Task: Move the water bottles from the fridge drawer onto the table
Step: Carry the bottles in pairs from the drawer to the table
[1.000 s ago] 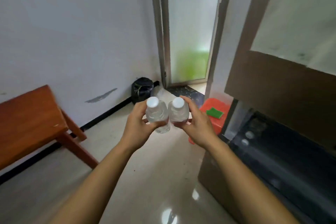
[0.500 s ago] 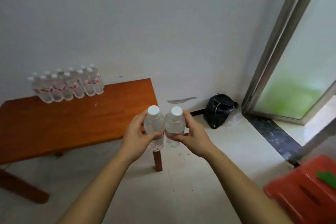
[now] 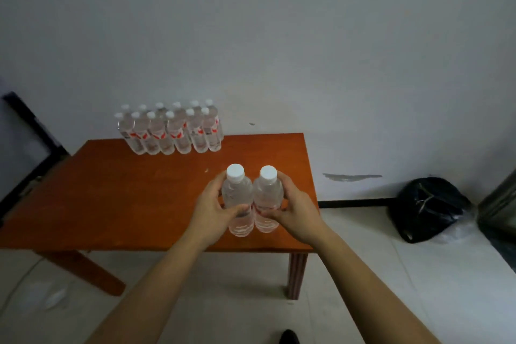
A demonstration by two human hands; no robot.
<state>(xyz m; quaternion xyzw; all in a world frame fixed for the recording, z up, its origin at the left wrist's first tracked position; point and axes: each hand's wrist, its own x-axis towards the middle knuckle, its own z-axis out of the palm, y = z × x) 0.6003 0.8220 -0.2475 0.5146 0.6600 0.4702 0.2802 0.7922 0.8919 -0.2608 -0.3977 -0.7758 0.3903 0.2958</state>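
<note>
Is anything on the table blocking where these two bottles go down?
Nothing visible. The left hand holds the left bottle, the right hand the right bottle, over bare table; the bottle group stands at its far edge.

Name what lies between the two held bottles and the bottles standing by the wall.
In the head view, only bare tabletop with one small pale speck.

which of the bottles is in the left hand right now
The left bottle of the near pair, gripped by the left hand. The right hand holds its neighbour; the other bottles stand grouped at the back of the table, untouched.
</note>
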